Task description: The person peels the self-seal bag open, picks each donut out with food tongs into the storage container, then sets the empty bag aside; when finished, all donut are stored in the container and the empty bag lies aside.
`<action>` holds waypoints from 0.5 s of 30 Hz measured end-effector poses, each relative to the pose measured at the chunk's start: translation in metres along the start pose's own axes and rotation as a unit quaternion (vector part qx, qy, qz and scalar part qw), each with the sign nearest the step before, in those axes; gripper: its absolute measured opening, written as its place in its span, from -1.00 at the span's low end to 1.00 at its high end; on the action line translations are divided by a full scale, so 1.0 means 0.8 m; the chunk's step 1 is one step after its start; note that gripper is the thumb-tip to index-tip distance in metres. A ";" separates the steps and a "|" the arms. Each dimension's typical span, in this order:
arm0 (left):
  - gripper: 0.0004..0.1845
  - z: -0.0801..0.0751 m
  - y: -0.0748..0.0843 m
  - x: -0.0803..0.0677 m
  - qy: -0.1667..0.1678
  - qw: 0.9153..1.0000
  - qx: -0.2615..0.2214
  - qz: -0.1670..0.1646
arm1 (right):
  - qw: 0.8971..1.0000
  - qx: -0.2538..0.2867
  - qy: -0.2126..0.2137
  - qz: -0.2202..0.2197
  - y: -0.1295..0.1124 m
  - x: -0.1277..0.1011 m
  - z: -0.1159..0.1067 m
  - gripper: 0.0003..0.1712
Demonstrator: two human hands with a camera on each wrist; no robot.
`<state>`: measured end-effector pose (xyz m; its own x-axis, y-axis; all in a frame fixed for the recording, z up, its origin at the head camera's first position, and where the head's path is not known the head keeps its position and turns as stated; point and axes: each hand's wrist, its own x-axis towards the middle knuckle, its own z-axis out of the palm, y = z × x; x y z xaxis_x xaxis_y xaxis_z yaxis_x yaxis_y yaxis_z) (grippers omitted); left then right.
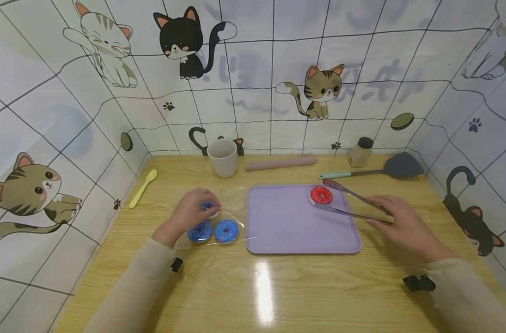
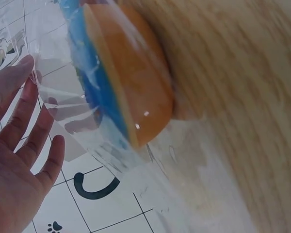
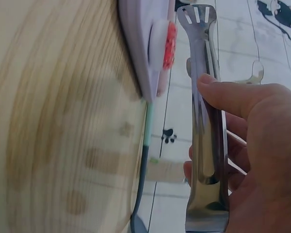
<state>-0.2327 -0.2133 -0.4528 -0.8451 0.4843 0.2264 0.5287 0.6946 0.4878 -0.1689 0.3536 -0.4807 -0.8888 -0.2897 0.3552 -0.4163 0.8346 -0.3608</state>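
Note:
With its thumb and index fingertip, my left hand (image 1: 185,216) pinches the edge of a clear plastic bag (image 2: 63,99). Several toy doughnuts with blue icing, such as the front one (image 1: 226,232), lie in the bag on the table; the rear one is partly hidden by the hand. My right hand (image 1: 402,227) grips metal tongs (image 3: 203,141) between thumb and fingers. The tongs' arms are spread, their tips reaching over a lilac tray (image 1: 283,226) on either side of a red-iced toy doughnut (image 1: 321,195) at its back right.
Behind the tray lie a pinkish rolling pin (image 1: 280,163) and a dark spatula (image 1: 402,165) with a mint handle. A pale cup (image 1: 223,159) and a black-capped jar (image 1: 360,153) stand near the back wall. A yellow spoon (image 1: 143,188) is at the left edge.

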 end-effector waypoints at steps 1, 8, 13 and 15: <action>-0.95 0.000 0.000 0.000 0.000 1.000 -0.001 0.000 | 1.000 0.003 0.000 -0.004 -0.005 0.002 0.002 -0.33; -0.94 0.000 0.001 -0.001 0.002 1.000 -0.006 -0.007 | 0.999 0.014 -0.010 -0.050 -0.048 0.014 0.020 -0.36; -0.95 -0.001 0.002 -0.001 0.003 1.000 -0.008 0.000 | 0.997 0.017 -0.020 -0.076 -0.077 0.026 0.040 -0.37; -0.96 -0.001 0.002 0.000 0.002 1.000 -0.008 0.001 | 0.996 0.019 -0.027 -0.086 -0.089 0.033 0.047 -0.38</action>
<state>-0.2316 -0.2128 -0.4515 -0.8443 0.4837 0.2305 0.5292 0.6854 0.5002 -0.1697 0.2690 -0.4782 -0.8126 -0.4525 0.3673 -0.5689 0.7528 -0.3312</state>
